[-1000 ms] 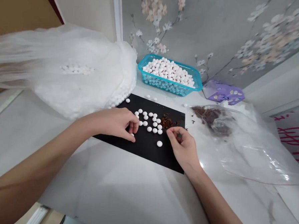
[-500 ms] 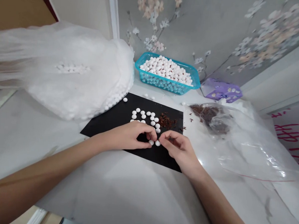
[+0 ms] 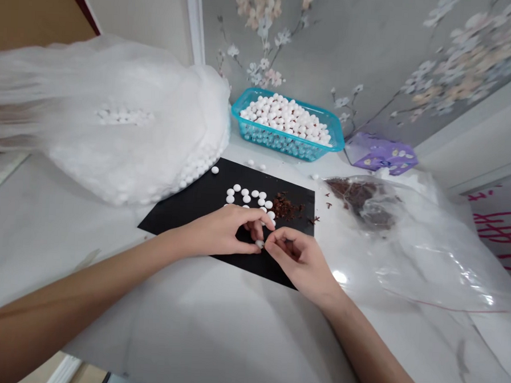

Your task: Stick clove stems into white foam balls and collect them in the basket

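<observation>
My left hand (image 3: 232, 227) has its thumb and fingers curled round a small white ball (image 3: 259, 244). Pressed together close beside that ball are the fingertips of my right hand (image 3: 300, 257); whatever they pinch is too small to make out. Both hands are over a black sheet (image 3: 190, 196). Several loose white balls (image 3: 246, 199) lie on the sheet just beyond my left hand, some partly hidden by it. To their right is a small heap of brown bits (image 3: 285, 207).
A big translucent bag (image 3: 124, 156) of white balls bulges at the left. Behind the sheet stands a turquoise basket (image 3: 284, 142) heaped with balls. At the right lie a clear bag (image 3: 427, 263) with brown bits and a purple pack (image 3: 383, 155). The table (image 3: 180, 325) is pale.
My right hand has moved left, up to the ball in my left fingers. My left index finger has stretched slightly towards the right. The ball near my right fingertips is no longer visible.
</observation>
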`<control>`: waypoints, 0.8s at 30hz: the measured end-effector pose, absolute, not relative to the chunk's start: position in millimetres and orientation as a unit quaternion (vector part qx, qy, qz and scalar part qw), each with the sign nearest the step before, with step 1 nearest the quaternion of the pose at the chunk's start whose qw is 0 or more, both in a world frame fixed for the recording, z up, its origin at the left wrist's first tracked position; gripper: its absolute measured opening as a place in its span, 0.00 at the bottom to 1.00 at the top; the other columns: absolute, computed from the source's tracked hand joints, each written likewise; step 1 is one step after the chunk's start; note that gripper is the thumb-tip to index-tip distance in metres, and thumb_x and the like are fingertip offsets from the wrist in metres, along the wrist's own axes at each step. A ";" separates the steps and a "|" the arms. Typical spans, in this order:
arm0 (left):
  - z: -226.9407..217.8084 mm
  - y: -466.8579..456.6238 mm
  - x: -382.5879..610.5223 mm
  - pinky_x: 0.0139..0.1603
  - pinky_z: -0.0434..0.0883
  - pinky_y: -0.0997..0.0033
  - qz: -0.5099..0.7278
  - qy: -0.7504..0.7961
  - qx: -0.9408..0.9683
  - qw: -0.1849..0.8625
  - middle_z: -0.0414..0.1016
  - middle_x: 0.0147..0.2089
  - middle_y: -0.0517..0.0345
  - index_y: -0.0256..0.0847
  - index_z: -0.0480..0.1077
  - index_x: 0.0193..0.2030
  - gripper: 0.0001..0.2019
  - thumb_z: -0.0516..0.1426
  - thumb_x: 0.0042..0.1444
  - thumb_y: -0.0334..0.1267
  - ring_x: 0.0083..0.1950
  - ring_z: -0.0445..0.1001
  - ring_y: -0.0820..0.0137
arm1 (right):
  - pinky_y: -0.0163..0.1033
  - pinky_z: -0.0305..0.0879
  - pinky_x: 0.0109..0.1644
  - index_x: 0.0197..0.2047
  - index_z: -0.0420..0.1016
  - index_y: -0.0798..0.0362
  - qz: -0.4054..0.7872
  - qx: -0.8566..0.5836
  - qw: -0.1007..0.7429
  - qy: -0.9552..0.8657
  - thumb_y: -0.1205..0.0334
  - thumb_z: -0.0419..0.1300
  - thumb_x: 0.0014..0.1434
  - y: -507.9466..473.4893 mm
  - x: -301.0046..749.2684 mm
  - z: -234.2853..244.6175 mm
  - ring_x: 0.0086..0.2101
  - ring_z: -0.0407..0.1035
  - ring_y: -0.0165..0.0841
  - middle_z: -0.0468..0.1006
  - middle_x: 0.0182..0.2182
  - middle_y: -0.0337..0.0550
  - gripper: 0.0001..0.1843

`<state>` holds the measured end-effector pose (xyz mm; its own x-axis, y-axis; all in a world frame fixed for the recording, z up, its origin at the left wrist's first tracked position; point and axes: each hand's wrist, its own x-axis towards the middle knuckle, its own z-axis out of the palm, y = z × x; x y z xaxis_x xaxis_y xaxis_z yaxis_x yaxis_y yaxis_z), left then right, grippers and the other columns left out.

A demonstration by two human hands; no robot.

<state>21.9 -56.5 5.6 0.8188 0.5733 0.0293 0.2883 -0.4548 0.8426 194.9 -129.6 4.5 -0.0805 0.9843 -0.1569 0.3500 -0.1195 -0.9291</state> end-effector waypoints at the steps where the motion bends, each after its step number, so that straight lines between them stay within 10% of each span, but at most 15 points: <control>1: 5.7 -56.6 22.0 0.40 0.68 0.77 0.156 0.258 0.839 0.454 0.74 0.34 0.62 0.41 0.68 0.44 0.14 0.59 0.49 0.30 0.36 0.73 0.75 | 0.31 0.49 0.22 0.25 0.67 0.54 0.461 -0.588 0.343 -0.569 0.53 0.56 0.53 -129.7 194.1 4.3 0.20 0.49 0.24 0.57 0.19 0.33 0.13; 24: 10.0 -63.9 27.4 0.38 0.67 0.76 0.142 0.318 0.841 0.415 0.75 0.34 0.60 0.39 0.67 0.42 0.12 0.59 0.49 0.33 0.36 0.74 0.72 | 0.31 0.44 0.22 0.23 0.59 0.52 0.393 -0.624 0.368 -0.566 0.59 0.58 0.51 -128.6 187.6 -8.4 0.19 0.46 0.24 0.53 0.17 0.29 0.12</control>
